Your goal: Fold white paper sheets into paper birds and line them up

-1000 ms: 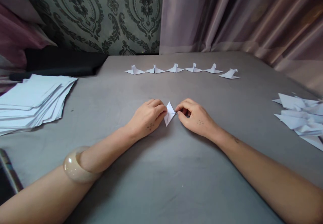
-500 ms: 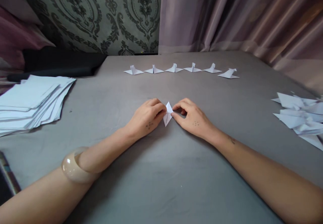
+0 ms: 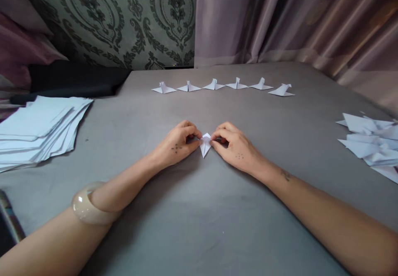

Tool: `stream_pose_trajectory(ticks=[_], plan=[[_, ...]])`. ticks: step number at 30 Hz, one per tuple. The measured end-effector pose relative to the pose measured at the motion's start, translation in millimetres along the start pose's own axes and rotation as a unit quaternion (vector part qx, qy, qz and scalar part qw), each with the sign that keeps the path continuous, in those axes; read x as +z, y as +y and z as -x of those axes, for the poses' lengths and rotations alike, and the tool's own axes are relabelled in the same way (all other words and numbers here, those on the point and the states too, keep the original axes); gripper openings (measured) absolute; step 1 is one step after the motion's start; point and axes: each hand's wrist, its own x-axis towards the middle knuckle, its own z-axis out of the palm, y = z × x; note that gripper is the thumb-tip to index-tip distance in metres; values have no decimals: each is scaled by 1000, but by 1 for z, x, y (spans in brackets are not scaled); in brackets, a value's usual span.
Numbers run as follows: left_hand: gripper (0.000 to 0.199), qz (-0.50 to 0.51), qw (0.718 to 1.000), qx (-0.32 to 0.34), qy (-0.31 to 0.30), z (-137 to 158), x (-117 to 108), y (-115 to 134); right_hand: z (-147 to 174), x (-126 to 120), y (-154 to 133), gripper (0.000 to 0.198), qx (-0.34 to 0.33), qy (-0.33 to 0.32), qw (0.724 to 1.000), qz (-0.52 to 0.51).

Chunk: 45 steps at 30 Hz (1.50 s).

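A small piece of folded white paper (image 3: 205, 146) lies at the middle of the grey table (image 3: 192, 222), one point towards me and a crease down its centre. Thumb and fingers of my left hand (image 3: 183, 139) pinch its left edge. On the opposite edge, my right hand (image 3: 231, 143) pinches it in the same way. Fingertips cover both side corners of the paper. A pale bangle (image 3: 93, 207) circles my left forearm.
Several folded paper birds (image 3: 214, 84) stand in a row towards the back. Loose white sheets (image 3: 46, 122) are stacked at left, near a black cloth (image 3: 77, 77). More folded paper pieces (image 3: 370, 139) are heaped at right. A dark object (image 3: 9, 218) sits at the left edge.
The paper's far point has come down, making its shape shorter, like a kite. My left hand has shifted slightly left, with its thumb now at the side corner.
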Motion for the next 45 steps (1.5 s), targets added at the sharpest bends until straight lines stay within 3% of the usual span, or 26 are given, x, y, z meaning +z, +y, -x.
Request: stream_pose_trajectory(ticks=[12, 28, 45], plan=[[15, -37, 999, -33, 13, -1, 0, 8, 5, -1, -10, 8, -8, 7, 998, 68], [13, -31, 998, -51, 14, -3, 2, 11, -4, 3, -1, 14, 34, 25, 999, 0], [14, -59, 995, -74, 18, -6, 3, 18, -11, 0, -3, 20, 75, 2, 997, -21]])
